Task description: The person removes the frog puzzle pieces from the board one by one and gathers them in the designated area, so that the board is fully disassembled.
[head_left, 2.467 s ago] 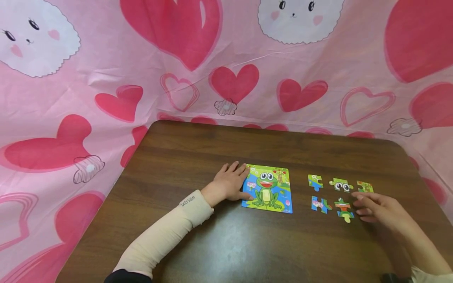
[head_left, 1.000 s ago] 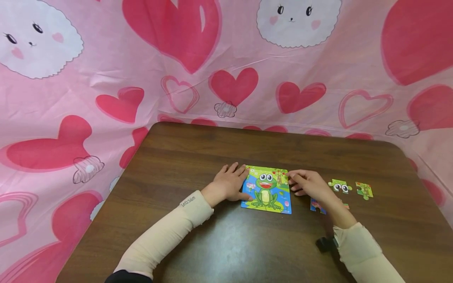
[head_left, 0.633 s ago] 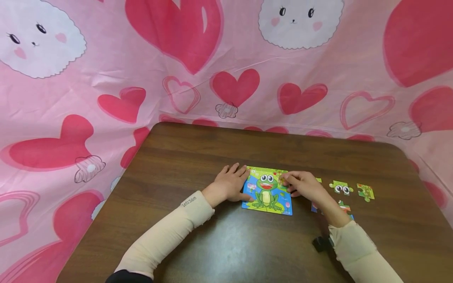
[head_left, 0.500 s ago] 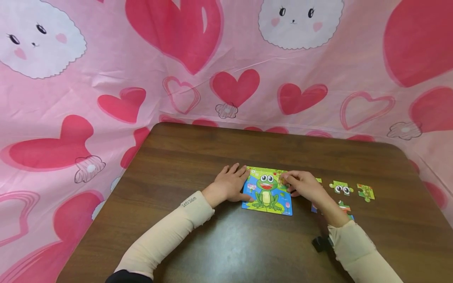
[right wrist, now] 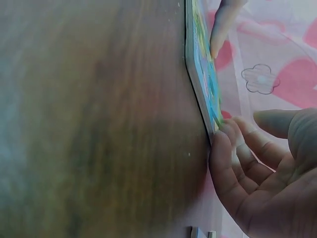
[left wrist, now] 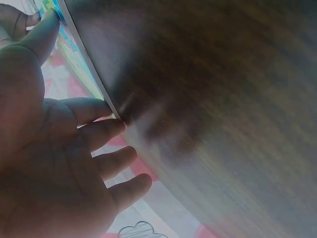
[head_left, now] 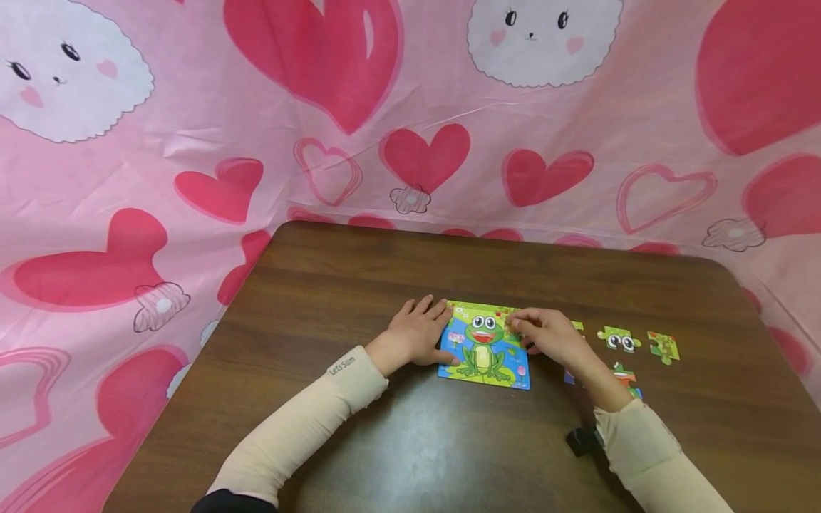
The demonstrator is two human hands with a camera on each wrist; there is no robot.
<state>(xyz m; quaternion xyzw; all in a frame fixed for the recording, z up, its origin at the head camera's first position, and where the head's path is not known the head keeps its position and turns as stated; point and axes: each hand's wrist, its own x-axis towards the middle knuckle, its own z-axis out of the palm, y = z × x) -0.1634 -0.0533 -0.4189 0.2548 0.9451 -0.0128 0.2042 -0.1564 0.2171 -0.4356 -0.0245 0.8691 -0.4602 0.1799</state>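
Note:
A square frog jigsaw puzzle [head_left: 482, 349] lies flat on the wooden table in the head view. Against its left side, my left hand [head_left: 415, 333] is spread flat, with the thumb over the lower left of the picture and the fingertips at the upper left corner. At the puzzle's right edge, the bent fingers of my right hand [head_left: 548, 333] touch the tree part of the picture. In the right wrist view, the fingertips [right wrist: 221, 139] meet the puzzle board's edge [right wrist: 198, 89]. Whether they pinch a piece there is hidden.
Loose puzzle pieces lie right of the board: a frog-eyes piece [head_left: 618, 340], a tree piece [head_left: 663, 347] and a red-mouth piece [head_left: 622, 375]. Others are partly behind the right forearm. The dark wooden table [head_left: 385, 278] meets a pink heart-printed cloth [head_left: 449, 71] behind.
My right hand has moved left from the loose pieces to the puzzle's right edge, then slightly over the picture, where it stays nearly still. My left hand has stayed in place.

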